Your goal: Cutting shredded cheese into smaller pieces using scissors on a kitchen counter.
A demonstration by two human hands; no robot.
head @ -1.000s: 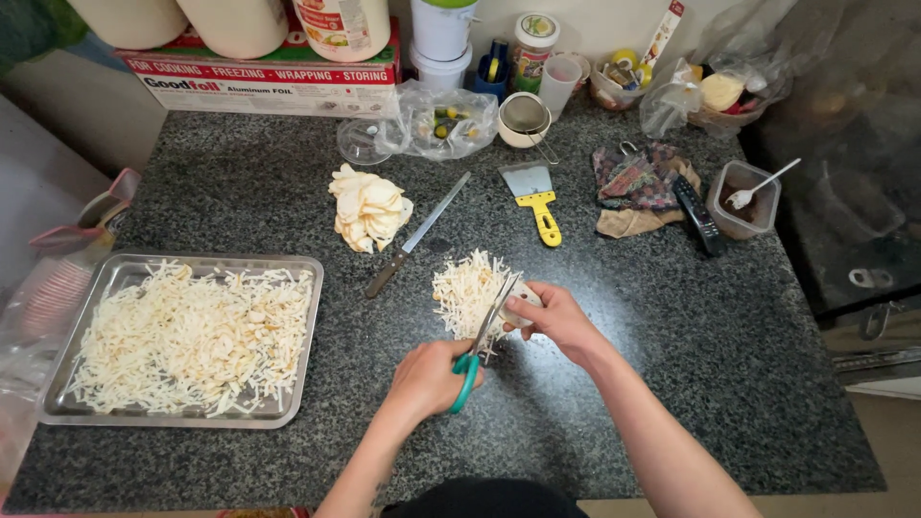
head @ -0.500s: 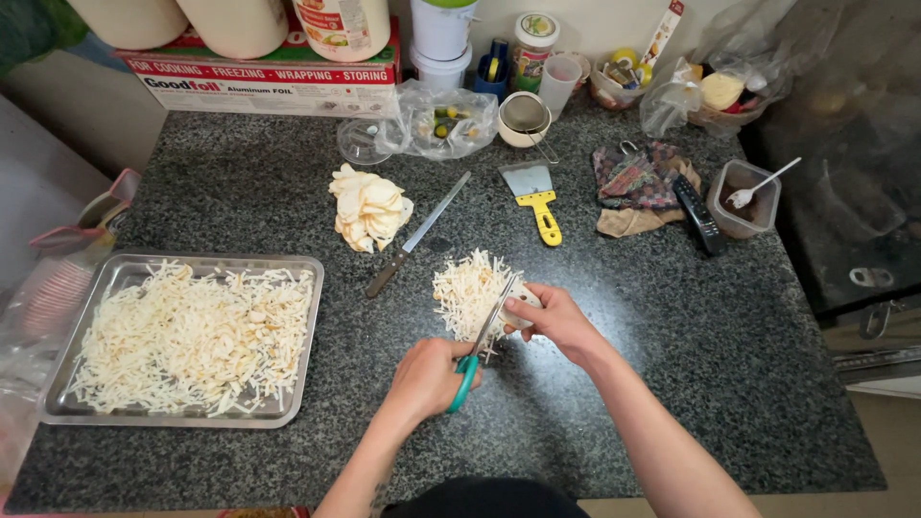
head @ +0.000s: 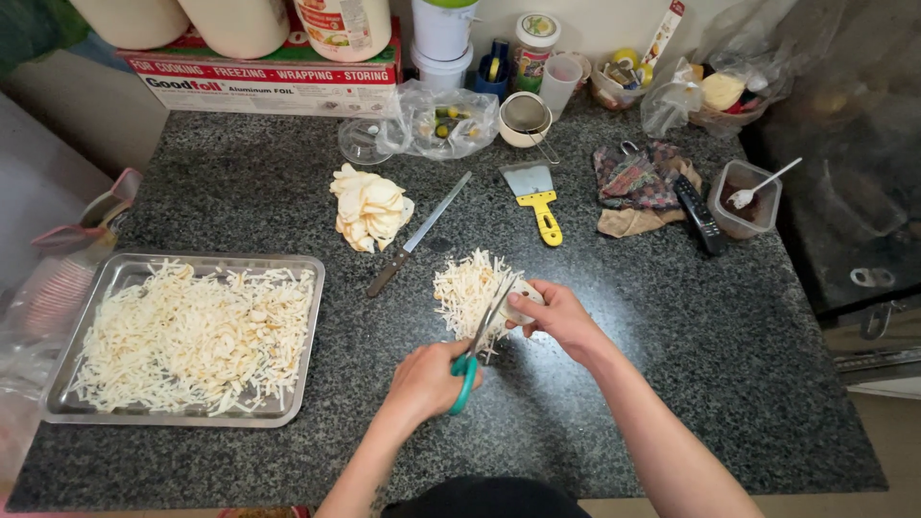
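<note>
Teal-handled scissors (head: 480, 341) sit in the left hand (head: 427, 379), fingers closed through the loops, blades angled up toward the middle of the frame. Just right of them the right hand (head: 556, 315) pinches a pale, flat piece of food (head: 523, 299) between the blades, fingers closed on it. Under the blades, near the centre of the frame, lies a small heap of pale cut strips (head: 465, 288) on the speckled granite counter (head: 672, 364). At lower left a metal tray (head: 307, 326) holds a much larger spread of the same strips. Above the heap, a long knife (head: 419, 235) lies diagonally, with a stack of uncut pale pieces (head: 369, 206) just to its left. A yellow-handled scraper (head: 537, 197) lies upper centre, and a patterned cloth (head: 638, 182) is to its right, beside a black remote (head: 698, 213) and a plastic tub with a white spoon (head: 746, 197).
</note>
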